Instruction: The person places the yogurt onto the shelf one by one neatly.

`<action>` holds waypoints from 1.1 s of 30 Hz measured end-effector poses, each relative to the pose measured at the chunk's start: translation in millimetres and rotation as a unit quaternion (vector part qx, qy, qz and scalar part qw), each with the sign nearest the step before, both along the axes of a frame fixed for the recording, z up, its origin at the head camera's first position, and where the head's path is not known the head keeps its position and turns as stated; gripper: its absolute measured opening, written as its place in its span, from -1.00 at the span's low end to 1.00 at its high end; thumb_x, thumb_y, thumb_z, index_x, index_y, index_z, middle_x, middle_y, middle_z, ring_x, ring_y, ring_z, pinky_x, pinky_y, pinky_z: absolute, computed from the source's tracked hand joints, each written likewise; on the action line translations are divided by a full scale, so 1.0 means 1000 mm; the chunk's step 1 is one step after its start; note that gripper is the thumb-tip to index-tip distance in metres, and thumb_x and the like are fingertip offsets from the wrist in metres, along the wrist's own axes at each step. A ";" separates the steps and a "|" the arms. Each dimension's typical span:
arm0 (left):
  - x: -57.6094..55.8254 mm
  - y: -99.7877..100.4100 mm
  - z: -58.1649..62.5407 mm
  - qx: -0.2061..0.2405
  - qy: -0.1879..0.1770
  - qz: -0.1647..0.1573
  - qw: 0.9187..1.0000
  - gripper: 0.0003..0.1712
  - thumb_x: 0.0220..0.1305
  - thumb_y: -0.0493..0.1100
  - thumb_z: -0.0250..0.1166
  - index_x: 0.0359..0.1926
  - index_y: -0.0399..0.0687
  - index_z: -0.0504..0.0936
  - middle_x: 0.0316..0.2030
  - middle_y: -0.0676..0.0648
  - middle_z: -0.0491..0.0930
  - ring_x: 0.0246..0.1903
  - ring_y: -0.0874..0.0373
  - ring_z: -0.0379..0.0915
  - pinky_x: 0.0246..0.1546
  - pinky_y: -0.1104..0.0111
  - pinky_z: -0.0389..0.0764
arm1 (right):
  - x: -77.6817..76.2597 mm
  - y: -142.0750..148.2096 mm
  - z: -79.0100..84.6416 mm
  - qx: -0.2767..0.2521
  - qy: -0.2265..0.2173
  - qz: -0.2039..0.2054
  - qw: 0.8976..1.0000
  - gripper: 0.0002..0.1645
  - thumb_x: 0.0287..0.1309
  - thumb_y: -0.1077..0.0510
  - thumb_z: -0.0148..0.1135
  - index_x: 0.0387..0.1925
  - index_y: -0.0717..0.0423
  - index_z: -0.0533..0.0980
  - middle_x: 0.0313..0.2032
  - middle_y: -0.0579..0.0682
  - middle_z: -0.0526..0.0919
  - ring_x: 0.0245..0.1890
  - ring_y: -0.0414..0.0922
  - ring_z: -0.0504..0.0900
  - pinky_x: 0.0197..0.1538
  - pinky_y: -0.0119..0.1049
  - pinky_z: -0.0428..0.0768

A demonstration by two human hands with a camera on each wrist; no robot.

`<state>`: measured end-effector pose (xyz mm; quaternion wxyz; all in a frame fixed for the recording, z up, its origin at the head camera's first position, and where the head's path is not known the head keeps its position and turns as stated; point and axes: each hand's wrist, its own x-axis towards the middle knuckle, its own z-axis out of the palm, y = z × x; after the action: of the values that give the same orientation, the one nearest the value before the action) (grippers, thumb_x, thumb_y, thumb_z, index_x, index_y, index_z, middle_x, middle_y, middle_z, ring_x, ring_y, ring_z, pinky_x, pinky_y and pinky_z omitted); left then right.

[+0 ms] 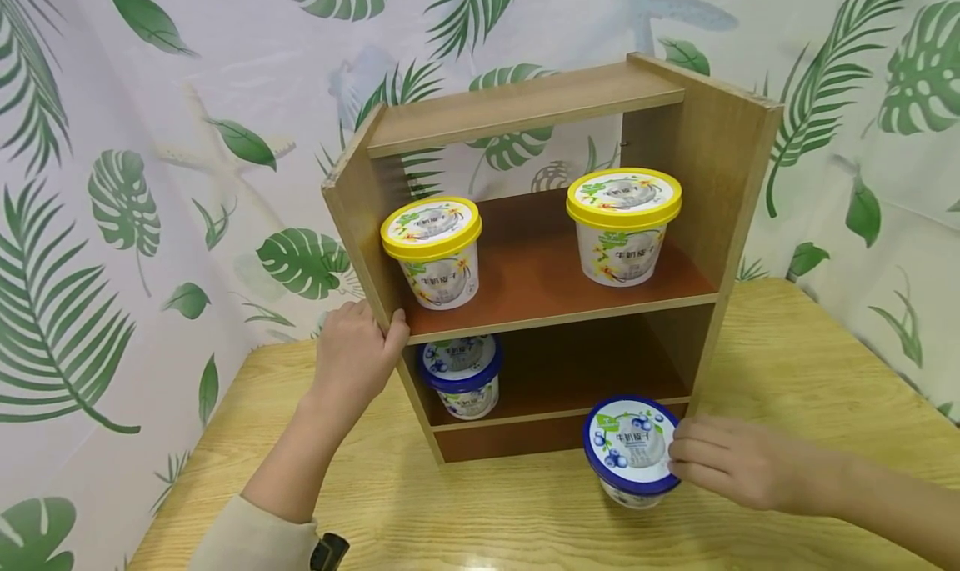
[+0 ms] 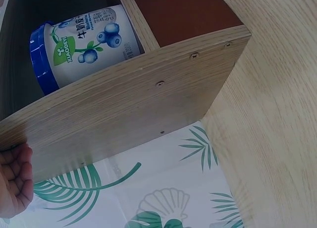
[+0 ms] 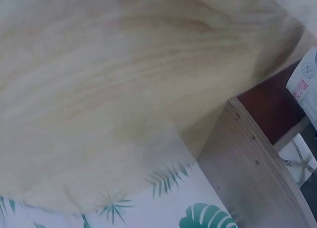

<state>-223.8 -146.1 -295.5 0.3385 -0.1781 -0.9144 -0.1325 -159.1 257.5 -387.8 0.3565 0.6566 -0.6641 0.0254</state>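
Observation:
My left hand (image 1: 356, 350) grips the left side panel of a small wooden shelf (image 1: 536, 313), its thumb on the front edge at the middle board. In the left wrist view the curled fingers (image 2: 17, 178) lie against the panel's outer face. With my right hand (image 1: 738, 463) I hold a blue-lidded tub with a blueberry print (image 1: 632, 450) by its right side, in front of the shelf's lower right; the thumb is hidden. That tub's white wall (image 3: 304, 86) shows at the right edge of the right wrist view. The tub leans, lid facing me.
Two yellow-lidded tubs stand on the upper board, one at left (image 1: 438, 254) and one at right (image 1: 624, 229). A second blue-lidded tub (image 1: 461, 375) sits at the lower compartment's left end. Under the shelf is a wood-grain table (image 1: 510, 521); a leaf-patterned cloth (image 1: 225, 137) hangs behind.

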 end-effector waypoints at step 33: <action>-0.001 -0.001 0.000 -0.002 0.006 0.002 1.000 -0.65 0.21 -0.09 0.06 -0.50 -0.30 0.55 -0.63 -0.21 0.55 -0.57 -0.14 0.44 -0.51 0.09 0.41 | -0.007 0.005 0.059 0.019 -0.016 -0.043 0.999 -0.56 0.46 0.26 -0.41 -0.15 0.21 0.49 -0.16 0.00 0.58 -0.09 -0.13 0.45 0.25 -0.40 0.20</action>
<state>-224.7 -146.7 -295.2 0.3442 -0.1776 -0.9129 -0.1285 -166.1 262.6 -328.5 0.3343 0.6335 -0.6978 0.0083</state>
